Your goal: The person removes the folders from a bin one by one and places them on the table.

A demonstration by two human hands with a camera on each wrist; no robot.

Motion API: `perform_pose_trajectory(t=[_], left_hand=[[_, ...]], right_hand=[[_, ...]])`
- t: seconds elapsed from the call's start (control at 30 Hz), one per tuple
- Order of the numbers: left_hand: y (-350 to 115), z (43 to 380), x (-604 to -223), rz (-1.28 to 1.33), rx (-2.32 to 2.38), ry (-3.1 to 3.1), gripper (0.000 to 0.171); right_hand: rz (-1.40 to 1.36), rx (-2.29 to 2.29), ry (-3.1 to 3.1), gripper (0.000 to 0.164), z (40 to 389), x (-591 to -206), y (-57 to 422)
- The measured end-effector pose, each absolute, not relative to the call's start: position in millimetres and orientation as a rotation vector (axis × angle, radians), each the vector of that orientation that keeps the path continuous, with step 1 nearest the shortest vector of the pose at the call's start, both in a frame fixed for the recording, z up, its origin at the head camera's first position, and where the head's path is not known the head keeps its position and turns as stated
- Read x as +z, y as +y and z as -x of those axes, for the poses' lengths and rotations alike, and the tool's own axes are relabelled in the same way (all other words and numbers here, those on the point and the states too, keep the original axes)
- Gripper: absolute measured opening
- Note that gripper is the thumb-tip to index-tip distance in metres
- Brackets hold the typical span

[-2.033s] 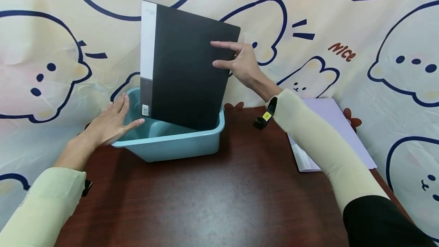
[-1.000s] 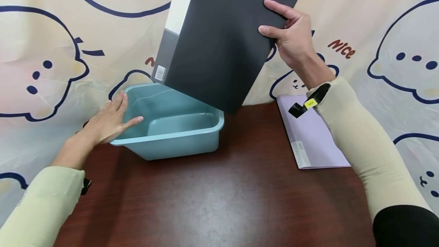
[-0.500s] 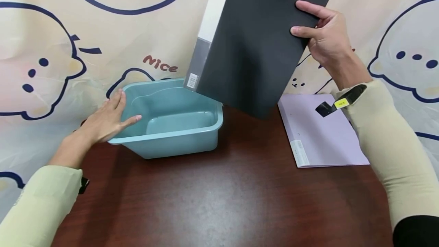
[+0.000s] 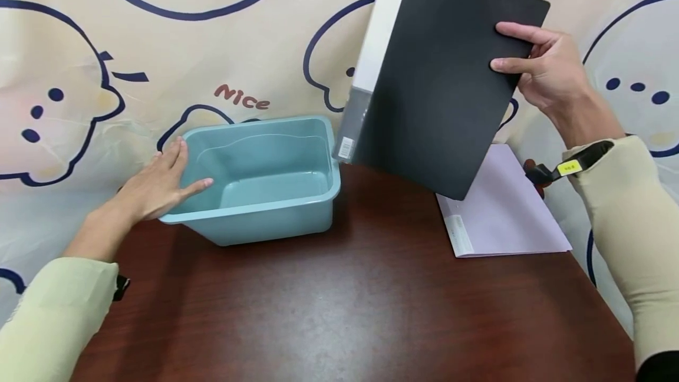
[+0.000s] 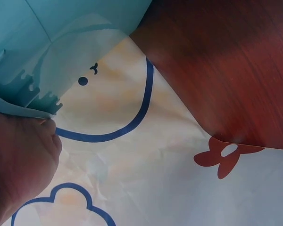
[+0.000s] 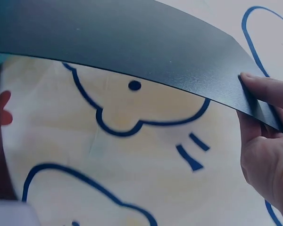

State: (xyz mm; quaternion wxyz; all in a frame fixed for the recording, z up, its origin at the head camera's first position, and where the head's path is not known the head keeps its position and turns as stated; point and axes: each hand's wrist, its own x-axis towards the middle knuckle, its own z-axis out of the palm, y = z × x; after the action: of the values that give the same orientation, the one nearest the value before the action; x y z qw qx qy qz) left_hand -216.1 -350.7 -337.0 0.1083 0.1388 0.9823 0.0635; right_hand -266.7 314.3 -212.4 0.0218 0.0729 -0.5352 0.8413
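Note:
My right hand (image 4: 557,69) pinches a black folder (image 4: 451,75) by its right edge, thumb and index finger on the near face. The folder hangs tilted in the air, its white-and-grey spine to the left and its bottom corner over a lilac folder (image 4: 514,211) lying on the table. In the right wrist view the black folder (image 6: 132,42) is seen nearly edge-on. My left hand (image 4: 154,184) rests on the left rim of a light-blue plastic tub (image 4: 265,217), fingers straight and thumb stretched out over the inside. Nothing lies in the tub.
The dark wooden table (image 4: 339,305) runs up to a cartoon-printed cloth (image 4: 254,69) hanging behind and at both sides. The lilac folder lies near the table's right edge, right of the tub.
My right hand has lifted the black folder out of the tub and carried it right, over toward the lilac folder; lately it has come down a little. My left hand stays at the tub's rim.

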Motion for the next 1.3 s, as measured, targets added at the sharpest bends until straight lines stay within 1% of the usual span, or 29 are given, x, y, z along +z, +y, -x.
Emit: perform_pose_trajectory(t=[0.1, 0.3, 0.53, 0.77, 0.93, 1.3], left_hand=[[-353, 215, -336, -0.402, 0.174, 2.892, 0.108], [-356, 212, -335, -0.384, 0.153, 2.89, 0.109], [-357, 211, -333, -0.364, 0.146, 2.898, 0.11], [-360, 211, -334, -0.367, 0.151, 2.892, 0.109], [-363, 210, -337, -0.367, 0.155, 2.891, 0.11], [-368, 208, -337, -0.362, 0.175, 2.904, 0.11]], right_hand=[[-0.202, 2.569, -1.758, 0.063, 263, -220, 325], [-0.154, 2.515, -1.975, 0.063, 260, -236, 336], [-0.122, 2.417, -2.248, 0.057, 270, -255, 340], [-0.023, 2.354, -2.471, 0.05, 282, -281, 343], [0.024, 2.279, -2.622, 0.048, 288, -300, 338], [-0.041, 2.346, -2.722, 0.045, 303, -338, 312]])
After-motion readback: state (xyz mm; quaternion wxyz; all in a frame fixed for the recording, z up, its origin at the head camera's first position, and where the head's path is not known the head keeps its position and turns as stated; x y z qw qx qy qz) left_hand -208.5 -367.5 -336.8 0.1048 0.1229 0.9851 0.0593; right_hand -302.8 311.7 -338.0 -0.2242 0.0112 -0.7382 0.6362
